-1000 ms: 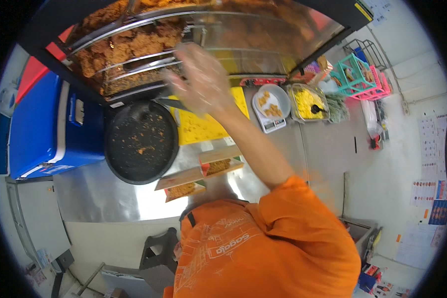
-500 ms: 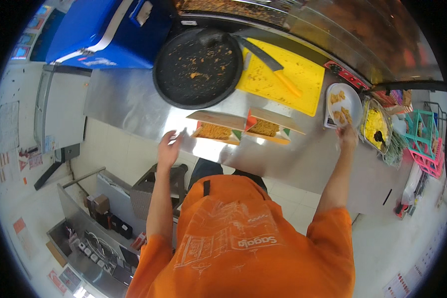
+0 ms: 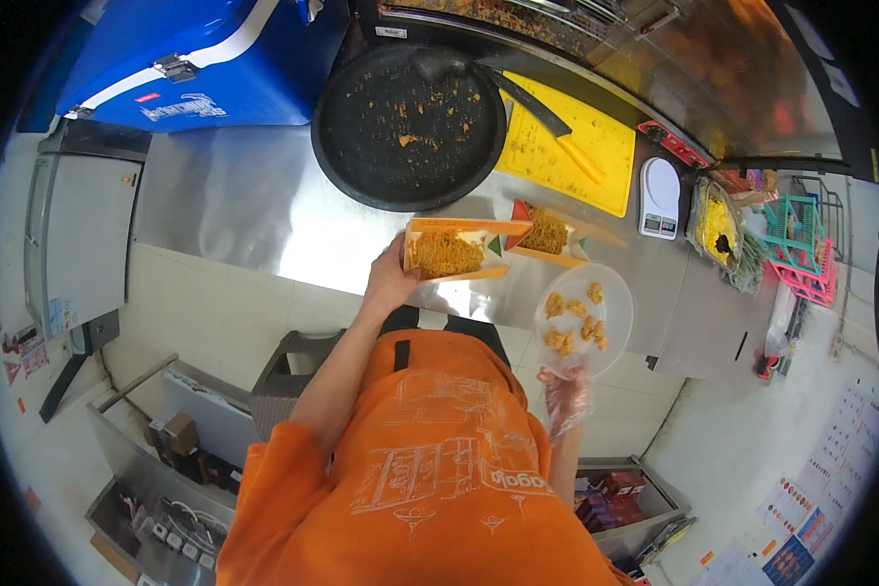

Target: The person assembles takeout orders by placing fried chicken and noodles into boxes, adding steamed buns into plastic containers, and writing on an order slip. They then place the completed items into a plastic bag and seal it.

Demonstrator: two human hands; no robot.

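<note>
My left hand (image 3: 391,278) is closed on the left end of an open orange-edged takeaway box (image 3: 454,225), its thumb at the near corner. Yellow-brown food (image 3: 447,256), like rice or noodles, fills the box. A second such box (image 3: 547,257), also filled, stands just right of it with its lid flap up. In my right hand (image 3: 566,391), covered by a clear plastic glove, is a translucent round plate (image 3: 617,317), gripped at its near rim. Several golden-brown fried pieces (image 3: 560,340) lie on the plate, which is over the counter's front edge.
A large black pan (image 3: 361,156) with crumbs sits behind the boxes. Right of it, an orange-handled knife (image 3: 581,158) lies on a yellow cutting board (image 3: 539,156). A white scale (image 3: 660,186), a tray of yellow food (image 3: 715,230) and a blue cooler (image 3: 215,83) also stand on the steel counter (image 3: 225,200).
The plate has come off the scale, leftward and toward me, in my right hand. My left hand, empty before, has taken hold of the left box, whose flap is now tilted back.
</note>
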